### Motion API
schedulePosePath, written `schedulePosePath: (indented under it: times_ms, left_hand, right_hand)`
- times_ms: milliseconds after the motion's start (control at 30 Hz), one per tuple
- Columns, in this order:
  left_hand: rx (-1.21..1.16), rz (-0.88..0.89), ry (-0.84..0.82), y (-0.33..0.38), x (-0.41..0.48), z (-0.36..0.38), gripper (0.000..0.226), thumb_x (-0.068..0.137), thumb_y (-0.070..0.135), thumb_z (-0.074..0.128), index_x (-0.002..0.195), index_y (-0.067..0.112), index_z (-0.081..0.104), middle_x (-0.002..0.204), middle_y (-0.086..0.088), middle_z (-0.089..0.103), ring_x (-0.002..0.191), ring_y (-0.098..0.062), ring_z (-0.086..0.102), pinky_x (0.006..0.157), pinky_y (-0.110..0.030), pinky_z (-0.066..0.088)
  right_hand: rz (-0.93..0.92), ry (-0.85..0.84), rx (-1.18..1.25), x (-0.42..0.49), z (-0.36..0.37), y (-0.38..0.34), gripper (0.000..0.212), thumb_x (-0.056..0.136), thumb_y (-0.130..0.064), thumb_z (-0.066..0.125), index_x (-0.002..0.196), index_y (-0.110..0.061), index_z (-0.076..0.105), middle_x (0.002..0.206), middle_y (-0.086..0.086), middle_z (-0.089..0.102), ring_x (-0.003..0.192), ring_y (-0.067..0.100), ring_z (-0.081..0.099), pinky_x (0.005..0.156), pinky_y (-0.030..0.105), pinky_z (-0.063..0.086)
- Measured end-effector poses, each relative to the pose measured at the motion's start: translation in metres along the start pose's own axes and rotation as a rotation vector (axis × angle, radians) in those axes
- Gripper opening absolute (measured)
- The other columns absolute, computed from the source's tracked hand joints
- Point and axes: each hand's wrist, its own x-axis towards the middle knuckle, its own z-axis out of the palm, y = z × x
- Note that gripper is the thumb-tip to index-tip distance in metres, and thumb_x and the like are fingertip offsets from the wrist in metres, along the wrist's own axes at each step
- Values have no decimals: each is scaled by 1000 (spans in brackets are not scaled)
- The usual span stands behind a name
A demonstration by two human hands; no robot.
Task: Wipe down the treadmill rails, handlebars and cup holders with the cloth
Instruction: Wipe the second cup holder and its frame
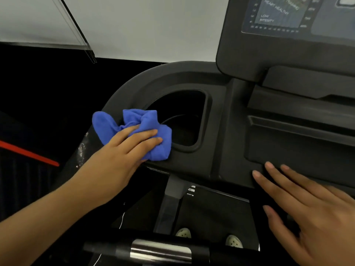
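Note:
A bunched blue cloth (146, 121) lies on the left rim of the treadmill's dark cup holder (203, 120). My left hand (126, 150) presses down on the cloth with fairly straight fingers laid over it. The curved black handlebar (138, 81) runs behind the cup holder. My right hand (311, 212) rests flat, fingers spread, on the front edge of the console tray (299, 143). It holds nothing.
The console screen (284, 14) rises at the top right. A handlebar with a chrome grip sensor (161, 250) crosses the bottom. Below are the belt, a grey upright (171, 204) and my light shoes (234, 241). A red stripe (28, 153) marks the floor at left.

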Motion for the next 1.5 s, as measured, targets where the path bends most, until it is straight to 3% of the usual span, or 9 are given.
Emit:
schedulePosePath:
  times_ms: [167, 300, 533, 767, 1000, 1100, 1200, 1333, 1500]
  left_hand:
    - [184, -36, 18, -5, -9, 10, 55, 90, 16, 27, 145, 9, 29, 150, -10, 34, 139, -29, 30, 112, -45, 25]
    - [-39, -69, 133, -14, 25, 3, 49, 90, 17, 31, 135, 8, 46, 144, -9, 42, 135, -24, 33, 116, -34, 15]
    - [-151, 222, 32, -57, 91, -6, 52, 96, 44, 31, 133, 14, 52, 144, -4, 43, 138, -16, 26, 117, -25, 11]
    - [-57, 520, -147, -39, 114, -12, 44, 94, 31, 36, 124, 10, 61, 129, -4, 60, 126, -16, 44, 110, -20, 23]
    - [-229, 315, -264, -12, 146, 12, 34, 93, 20, 54, 125, 10, 57, 128, -8, 59, 120, -22, 52, 105, -29, 34]
    - [-341, 203, -440, -8, 151, 19, 53, 90, 13, 58, 140, 11, 39, 146, -4, 40, 132, -12, 35, 105, -13, 21]
    - [-336, 118, -697, -10, 158, 15, 77, 92, 24, 57, 152, 22, 8, 159, 3, 7, 145, -11, 7, 116, -24, 7]
    - [-375, -48, -717, -14, 158, 4, 43, 98, 29, 44, 141, 31, 39, 150, 6, 35, 139, -17, 30, 116, -32, 16]
    - [-583, -75, -641, -7, 130, -7, 22, 96, 16, 46, 105, 10, 66, 103, -7, 68, 91, -16, 60, 95, -35, 43]
  right_hand:
    - [23, -19, 41, -1, 6, 2, 49, 90, -42, 35, 132, -25, 54, 136, 1, 53, 125, 16, 46, 74, 40, 48]
    - [32, -24, 46, -1, 7, 2, 49, 90, -42, 36, 132, -25, 54, 138, 0, 51, 125, 20, 49, 75, 43, 51]
    - [3, -14, 2, 4, 0, -2, 48, 86, -38, 41, 127, -20, 60, 132, 5, 56, 120, 26, 54, 73, 44, 55]
    - [42, -108, -97, 21, -3, -22, 63, 86, -55, 32, 131, -18, 56, 128, 10, 59, 116, 28, 59, 89, 47, 48]
    - [38, -76, -155, 51, 34, -46, 83, 76, -62, 54, 136, -5, 47, 140, 18, 45, 127, 30, 47, 97, 47, 41]
    - [7, -96, -137, 50, 43, -46, 97, 65, -51, 71, 140, 0, 37, 147, 21, 34, 134, 31, 36, 109, 46, 32]
    - [6, -86, -125, 50, 46, -43, 92, 69, -45, 66, 142, 0, 33, 149, 21, 29, 137, 32, 32, 107, 44, 23]
    - [-7, -89, -151, 55, 46, -42, 88, 69, -46, 61, 140, -1, 38, 147, 22, 33, 134, 33, 36, 107, 46, 33]
    - [-8, -118, -167, 55, 44, -42, 88, 70, -46, 60, 141, -1, 36, 147, 22, 33, 134, 32, 37, 103, 46, 33]
